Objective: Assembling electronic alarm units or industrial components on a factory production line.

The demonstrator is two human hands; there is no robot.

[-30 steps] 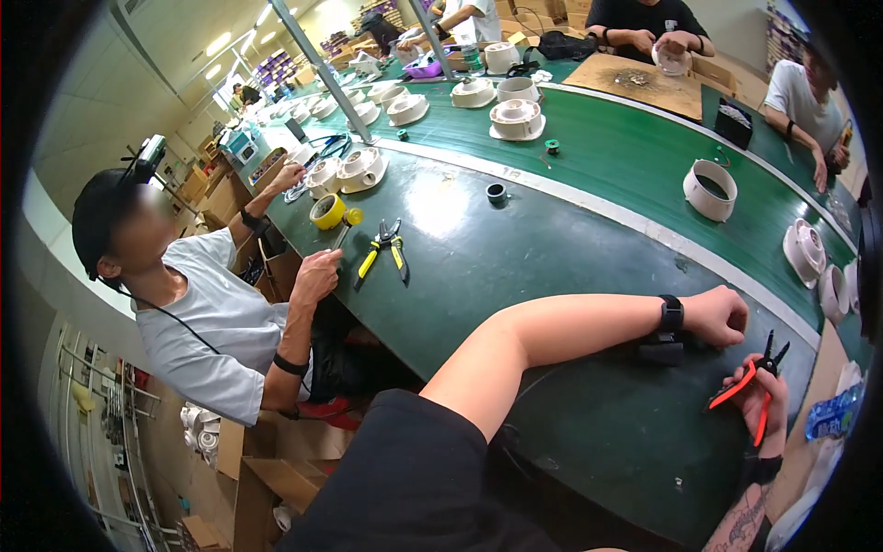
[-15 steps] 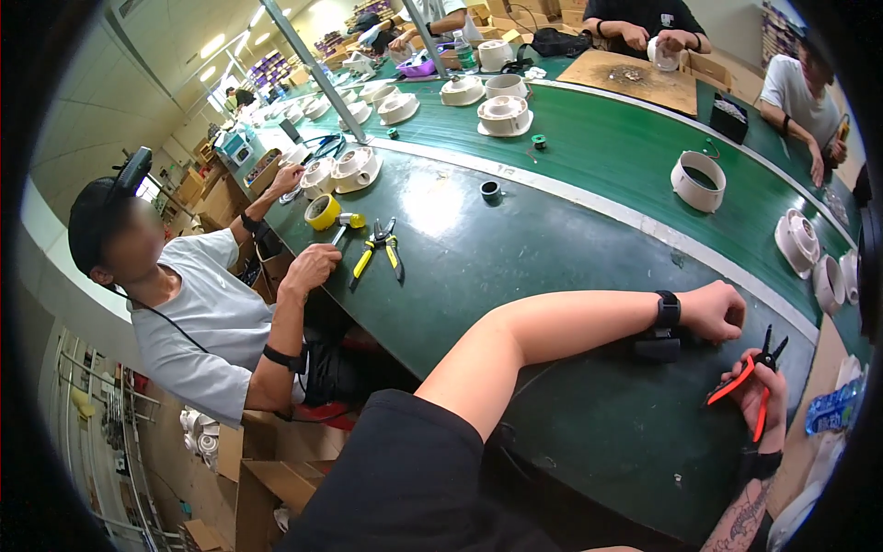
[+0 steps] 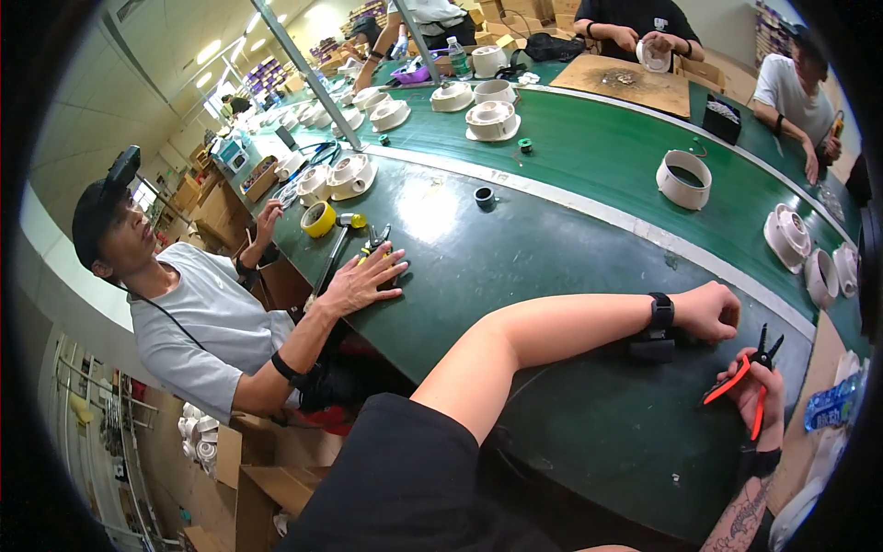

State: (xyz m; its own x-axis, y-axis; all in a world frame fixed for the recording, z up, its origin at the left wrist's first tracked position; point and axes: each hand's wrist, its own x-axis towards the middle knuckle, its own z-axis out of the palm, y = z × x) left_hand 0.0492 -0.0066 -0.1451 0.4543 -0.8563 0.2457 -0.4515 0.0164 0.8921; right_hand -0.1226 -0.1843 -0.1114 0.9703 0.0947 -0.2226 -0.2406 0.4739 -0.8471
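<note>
Leans on the green table (image 3: 570, 239) with the left hand (image 3: 706, 311) curled near its right end — cannot tell around what, if anything. At that end, holds in the right hand (image 3: 773, 396) red-handled pliers (image 3: 762, 358), spread, biting nothing — shows nothing done, seems to have everything left.

Red-and-black pliers (image 3: 762, 359), green tabletop (image 3: 561, 248), yellow tape (image 3: 326, 218)
</note>
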